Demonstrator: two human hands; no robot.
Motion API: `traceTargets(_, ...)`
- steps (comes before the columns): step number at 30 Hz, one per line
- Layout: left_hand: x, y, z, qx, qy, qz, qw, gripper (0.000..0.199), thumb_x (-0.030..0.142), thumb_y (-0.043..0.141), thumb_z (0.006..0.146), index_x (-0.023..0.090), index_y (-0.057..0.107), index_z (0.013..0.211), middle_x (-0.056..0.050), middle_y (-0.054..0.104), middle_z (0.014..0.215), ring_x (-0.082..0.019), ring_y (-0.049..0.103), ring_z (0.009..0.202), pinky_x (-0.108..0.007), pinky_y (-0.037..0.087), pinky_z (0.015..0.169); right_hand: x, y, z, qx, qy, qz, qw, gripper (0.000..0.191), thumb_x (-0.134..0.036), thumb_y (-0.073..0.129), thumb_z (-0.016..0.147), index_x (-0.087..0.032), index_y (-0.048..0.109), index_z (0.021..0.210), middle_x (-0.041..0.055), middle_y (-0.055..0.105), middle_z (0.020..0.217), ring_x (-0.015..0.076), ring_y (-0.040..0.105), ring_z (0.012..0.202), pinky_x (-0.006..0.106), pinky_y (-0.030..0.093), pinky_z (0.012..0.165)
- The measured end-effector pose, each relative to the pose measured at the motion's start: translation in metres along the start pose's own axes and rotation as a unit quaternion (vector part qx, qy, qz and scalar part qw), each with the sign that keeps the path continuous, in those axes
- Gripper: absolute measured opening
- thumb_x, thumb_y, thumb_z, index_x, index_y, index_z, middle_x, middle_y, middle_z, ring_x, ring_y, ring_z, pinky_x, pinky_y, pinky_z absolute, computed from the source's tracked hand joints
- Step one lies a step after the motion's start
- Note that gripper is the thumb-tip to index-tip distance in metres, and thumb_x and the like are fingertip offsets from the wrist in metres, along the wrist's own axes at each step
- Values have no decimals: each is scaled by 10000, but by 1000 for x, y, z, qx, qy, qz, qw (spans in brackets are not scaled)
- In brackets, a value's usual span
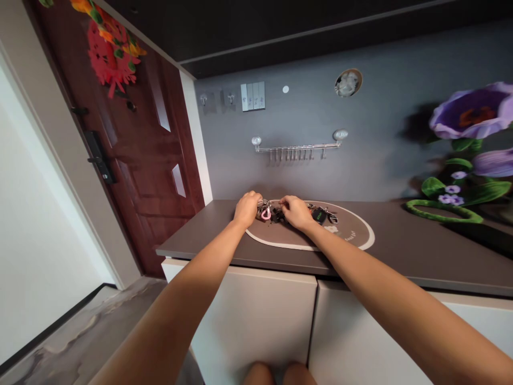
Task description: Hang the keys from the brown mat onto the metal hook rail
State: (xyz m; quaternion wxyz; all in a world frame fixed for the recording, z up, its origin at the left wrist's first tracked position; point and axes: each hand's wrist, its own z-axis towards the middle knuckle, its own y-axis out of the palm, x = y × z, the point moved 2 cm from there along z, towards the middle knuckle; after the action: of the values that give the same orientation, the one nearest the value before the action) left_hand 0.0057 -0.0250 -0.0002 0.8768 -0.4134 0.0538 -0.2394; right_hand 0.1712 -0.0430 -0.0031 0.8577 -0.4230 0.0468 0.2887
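My left hand (247, 208) is closed at the left end of the oval brown mat (276, 237), its fingers on a bunch of keys. A pink keyring piece (266, 214) hangs just right of those fingers. Over the middle of the mat, my right hand (297, 213) has its fingers pinched together; what they hold is too small to make out. Dark keys (276, 215) lie between the two hands. Right of my right hand, a black tag (319, 215) and a metal clasp (333, 217) rest among more keys.
Above the counter (401, 251), a rail with several small hooks (298, 148) is fixed to the grey wall. A purple flower decoration (473, 112) stands at the right. To the left is a dark red door (160, 176); white cabinets (256, 315) are below.
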Motion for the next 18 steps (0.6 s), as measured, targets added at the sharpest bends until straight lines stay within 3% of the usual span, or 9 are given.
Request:
traceTargets(10,1,-11,0,94,-23,-40,995,244,137,311,852,182,547,898,-64,534,885,-158,497,824,-259,365,739,-12,0,-1,43,-53,32,997,178,-197,420,782,-169,559,890,62,594,860,160,522,802,276,382,742)
traceTargets(18,5,-17,0,130,-27,-87,987,260,196,286,877,162,543,896,-66,559,870,-150,519,807,-248,372,735,-23,-3,-4,65,-109,57,990,219,-262,425,803,-174,511,985,58,556,847,161,505,776,281,384,741)
